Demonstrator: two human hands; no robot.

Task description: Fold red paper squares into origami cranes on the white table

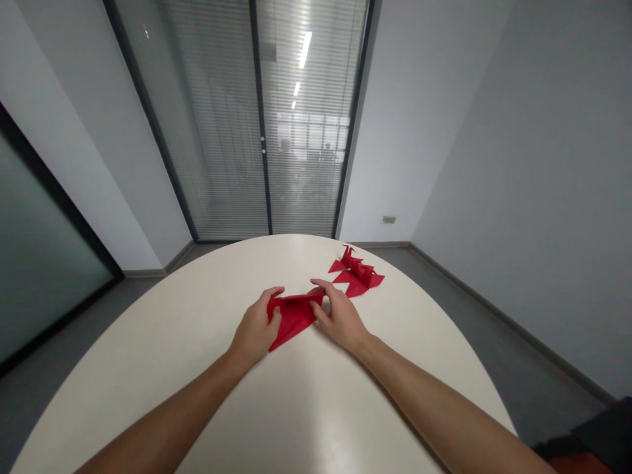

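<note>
Between my two hands is a red sheet of folded paper [295, 317], its far edge folded over in a straight line and a pointed corner toward me. My left hand [257, 326] pinches its left side, thumb on the near face and fingers behind. On the opposite side my right hand [340, 316] grips the upper right corner between thumb and fingers. Just beyond my right hand lie several red origami cranes [358, 271], bunched together with their wings and necks overlapping.
The round white table [207, 329] carries the paper and cranes. Past its far edge stands a glass partition with blinds [306, 164]. Grey walls [533, 164] rise on the right, and a dark object with some red [587, 441] sits at the lower right corner.
</note>
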